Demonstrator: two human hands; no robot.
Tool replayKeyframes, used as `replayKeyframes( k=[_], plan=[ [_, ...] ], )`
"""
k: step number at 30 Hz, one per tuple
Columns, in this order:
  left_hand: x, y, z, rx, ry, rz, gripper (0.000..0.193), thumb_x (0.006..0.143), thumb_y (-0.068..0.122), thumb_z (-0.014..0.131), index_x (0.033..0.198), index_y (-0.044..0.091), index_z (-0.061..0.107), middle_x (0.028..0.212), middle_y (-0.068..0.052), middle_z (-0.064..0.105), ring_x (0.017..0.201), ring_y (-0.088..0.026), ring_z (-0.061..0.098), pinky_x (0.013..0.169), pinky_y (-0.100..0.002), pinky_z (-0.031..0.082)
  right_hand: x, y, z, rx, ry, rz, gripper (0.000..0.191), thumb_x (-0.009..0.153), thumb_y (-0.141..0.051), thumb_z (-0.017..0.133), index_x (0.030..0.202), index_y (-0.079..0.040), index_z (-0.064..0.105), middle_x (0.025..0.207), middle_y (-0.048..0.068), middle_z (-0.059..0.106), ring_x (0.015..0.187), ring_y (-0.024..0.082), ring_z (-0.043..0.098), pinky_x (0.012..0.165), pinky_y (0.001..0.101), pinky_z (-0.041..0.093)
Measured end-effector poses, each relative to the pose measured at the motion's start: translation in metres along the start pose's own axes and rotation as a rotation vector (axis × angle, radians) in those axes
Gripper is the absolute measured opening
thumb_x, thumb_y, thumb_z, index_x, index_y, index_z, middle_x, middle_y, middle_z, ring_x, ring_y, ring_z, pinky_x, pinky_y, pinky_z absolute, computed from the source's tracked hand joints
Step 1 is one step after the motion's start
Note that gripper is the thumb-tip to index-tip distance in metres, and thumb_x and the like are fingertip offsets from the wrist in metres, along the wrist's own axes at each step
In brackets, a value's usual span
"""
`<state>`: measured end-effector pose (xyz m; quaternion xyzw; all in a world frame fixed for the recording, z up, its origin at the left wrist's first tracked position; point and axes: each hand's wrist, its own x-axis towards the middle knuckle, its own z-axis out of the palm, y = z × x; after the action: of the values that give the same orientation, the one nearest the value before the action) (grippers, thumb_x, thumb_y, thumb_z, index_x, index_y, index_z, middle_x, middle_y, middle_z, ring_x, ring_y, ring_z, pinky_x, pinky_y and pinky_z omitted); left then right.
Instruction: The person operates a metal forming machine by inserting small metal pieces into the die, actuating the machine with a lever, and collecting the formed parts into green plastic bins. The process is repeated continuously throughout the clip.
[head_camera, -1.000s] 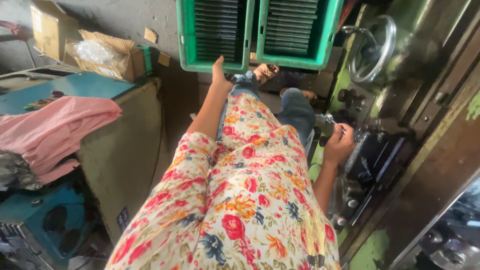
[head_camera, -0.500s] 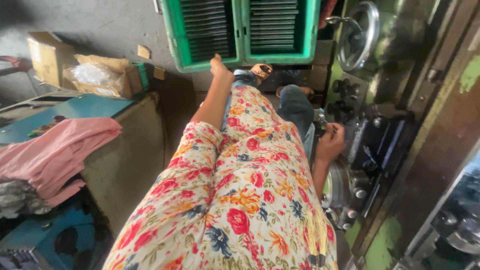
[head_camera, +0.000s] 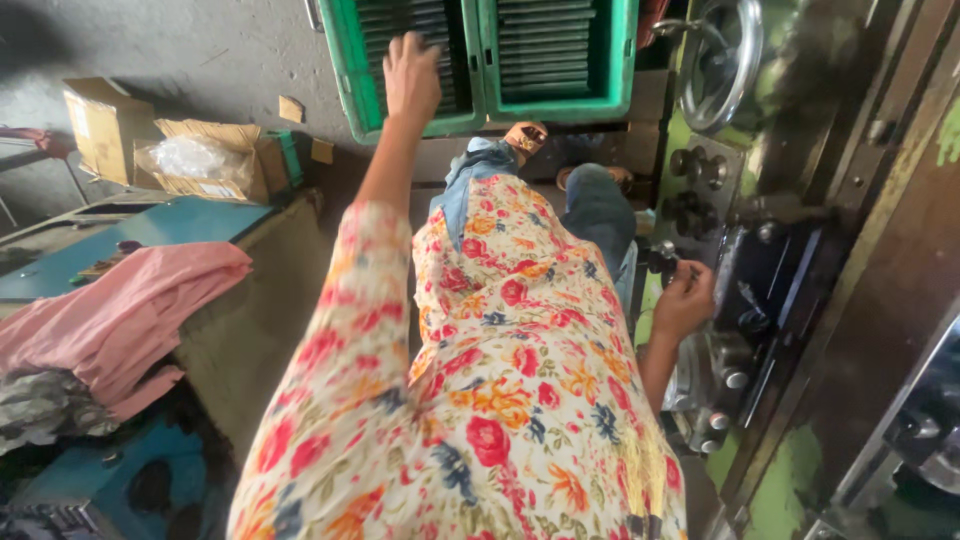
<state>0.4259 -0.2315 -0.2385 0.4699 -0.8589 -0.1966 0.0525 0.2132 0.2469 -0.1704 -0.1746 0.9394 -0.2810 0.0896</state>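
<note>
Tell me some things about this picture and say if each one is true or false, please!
1. The left hand reaches out over a green crate of dark metal pieces. True.
2. The right hand is up on the round metal wheel. False: it is low down by the dark machine, far from the wheel.
3. A pink cloth lies on the blue table. True.
4. The two green crates are red. False: both are green.
5. An open cardboard box with a clear plastic bag inside sits by the wall. True.
</note>
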Motion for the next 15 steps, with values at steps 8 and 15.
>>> replayKeyframes(
  k=[8,15],
  plan=[
    [0.005,-0.018,0.025,0.001,-0.178,-0.041,0.061,0.077,-0.008,0.064,0.136,0.007,0.062,0.141,-0.014,0.052,0.137,-0.042,0.040,0.112,-0.064,0.034,-0.017,-0.003,-0.003,0.117,0.000,0.066,0.025,0.108,-0.024,0.069,0.103,0.000,0.069,0.083,0.010,0.070,0.073,0.016,0.068,0.064,0.0321,0.051],
    [0.006,-0.012,0.022,0.146,-0.343,-0.089,0.053,0.079,-0.004,0.064,0.127,0.017,0.064,0.148,-0.018,0.045,0.141,-0.045,0.032,0.114,-0.063,0.028,-0.030,-0.011,0.003,0.081,-0.002,0.040,0.021,0.107,-0.022,0.070,0.104,-0.001,0.069,0.083,0.013,0.071,0.070,0.020,0.069,0.064,0.0353,0.051]
  ],
)
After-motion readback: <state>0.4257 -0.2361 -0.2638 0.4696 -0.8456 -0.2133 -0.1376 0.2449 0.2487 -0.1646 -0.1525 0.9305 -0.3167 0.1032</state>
